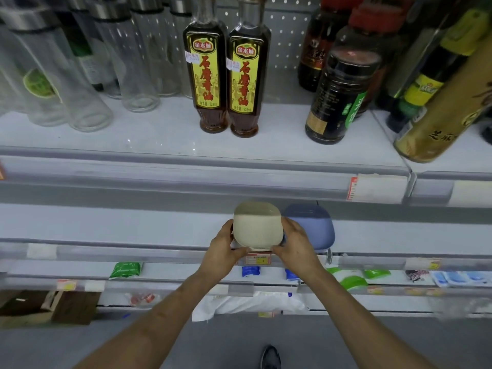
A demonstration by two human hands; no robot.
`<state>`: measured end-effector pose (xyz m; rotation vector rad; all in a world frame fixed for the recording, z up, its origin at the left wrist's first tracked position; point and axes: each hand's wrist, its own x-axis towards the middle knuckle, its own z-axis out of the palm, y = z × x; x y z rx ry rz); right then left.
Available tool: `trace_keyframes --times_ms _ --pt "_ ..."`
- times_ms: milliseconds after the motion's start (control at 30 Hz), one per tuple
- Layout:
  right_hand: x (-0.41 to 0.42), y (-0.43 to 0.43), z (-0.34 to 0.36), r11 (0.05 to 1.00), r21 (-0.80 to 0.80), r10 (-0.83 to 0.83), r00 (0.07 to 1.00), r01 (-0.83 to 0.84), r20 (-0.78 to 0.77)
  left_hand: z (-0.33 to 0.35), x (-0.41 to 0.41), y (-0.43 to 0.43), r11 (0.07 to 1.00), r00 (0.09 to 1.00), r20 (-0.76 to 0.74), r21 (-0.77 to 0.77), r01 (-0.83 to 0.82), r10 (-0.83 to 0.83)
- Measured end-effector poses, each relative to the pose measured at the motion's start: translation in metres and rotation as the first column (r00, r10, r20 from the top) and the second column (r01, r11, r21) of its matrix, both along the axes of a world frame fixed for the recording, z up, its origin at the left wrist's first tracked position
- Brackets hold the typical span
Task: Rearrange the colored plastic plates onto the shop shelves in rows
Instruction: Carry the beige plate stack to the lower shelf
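Note:
A cream square plastic plate (257, 225) sits at the front of the middle shelf (119, 227). My left hand (223, 251) grips its left edge and front corner. My right hand (294, 245) grips its right edge. A blue plate (315, 229) of the same shape lies on the shelf directly to the right, touching or nearly touching the cream one; my right hand covers part of its left side.
The upper shelf (159, 137) carries clear glass bottles (87, 75) on the left, two sesame oil bottles (226, 75) in the middle and dark sauce bottles (340, 94) on the right. Lower shelves hold green and blue packets (125, 270). Cardboard boxes (48, 304) sit at the lower left.

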<state>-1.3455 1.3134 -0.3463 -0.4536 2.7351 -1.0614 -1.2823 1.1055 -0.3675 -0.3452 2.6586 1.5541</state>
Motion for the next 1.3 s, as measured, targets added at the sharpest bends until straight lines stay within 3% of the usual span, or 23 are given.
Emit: trace_keyframes --times_ms 633,867,1000,1133,1300 --pt "-0.003 0.004 0.0 0.998 -0.01 -0.053 0.993 0.054 0.105 -0.002 -0.005 -0.005 0.998 0.998 0.023 -0.039 0.051 -0.05" --pt "-0.006 0.003 0.011 1.0 0.016 -0.003 0.997 0.002 0.075 0.008 0.009 -0.013 0.994 0.993 0.086 -0.078 -0.074 0.08" --pt "-0.003 -0.018 0.022 0.995 0.034 0.097 0.995 -0.098 0.032 0.022 0.032 -0.026 0.986 0.986 0.047 -0.046 -0.159 0.161" --pt "0.01 -0.069 0.026 0.955 0.016 0.296 0.955 -0.296 0.026 0.036 0.077 -0.052 0.944 0.953 -0.028 -0.129 -0.303 0.302" --pt "0.061 -0.164 0.036 0.791 -0.037 0.611 0.79 -0.61 0.036 0.054 0.175 -0.101 0.819 0.841 -0.142 -0.192 -0.541 0.522"
